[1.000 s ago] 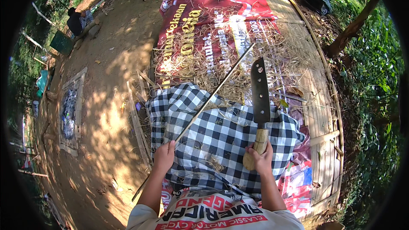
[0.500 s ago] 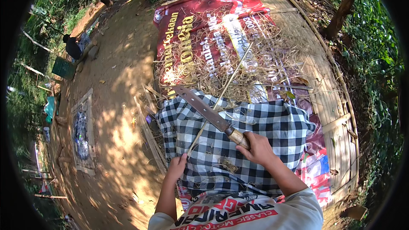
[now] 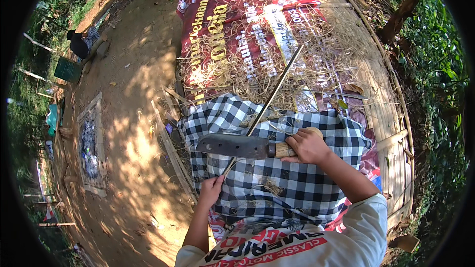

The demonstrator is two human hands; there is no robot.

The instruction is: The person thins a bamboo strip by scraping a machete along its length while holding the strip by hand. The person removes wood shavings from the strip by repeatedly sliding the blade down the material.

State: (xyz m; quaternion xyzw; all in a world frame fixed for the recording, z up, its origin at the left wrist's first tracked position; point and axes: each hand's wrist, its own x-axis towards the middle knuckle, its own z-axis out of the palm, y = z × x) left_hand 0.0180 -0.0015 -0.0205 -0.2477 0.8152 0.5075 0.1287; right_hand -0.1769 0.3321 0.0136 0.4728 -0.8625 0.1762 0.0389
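A long, thin bamboo strip (image 3: pixel 275 92) slants up and away over my lap, its near end pinched in my left hand (image 3: pixel 212 188). My right hand (image 3: pixel 308 148) is wrapped round the wooden handle of a broad machete (image 3: pixel 231 146). The dark blade lies nearly level and crosses over the strip a little beyond my left hand; whether it touches is hard to tell. Beneath both is a black-and-white checked cloth (image 3: pixel 316 183) spread over my legs, with a few shavings on it.
Curly shavings (image 3: pixel 326 44) litter a red printed banner (image 3: pixel 208 24) on a bamboo platform (image 3: pixel 391 143). Dirt ground (image 3: pixel 133 94) lies to the left, with a framed patch (image 3: pixel 91 143) on it. Another person (image 3: pixel 81 44) sits at the far left near a green box (image 3: pixel 68 69).
The machete has turned from slanting to nearly level, its tip coming nearer to me. My right hand has moved up and right. The strip has turned, showing a darker side.
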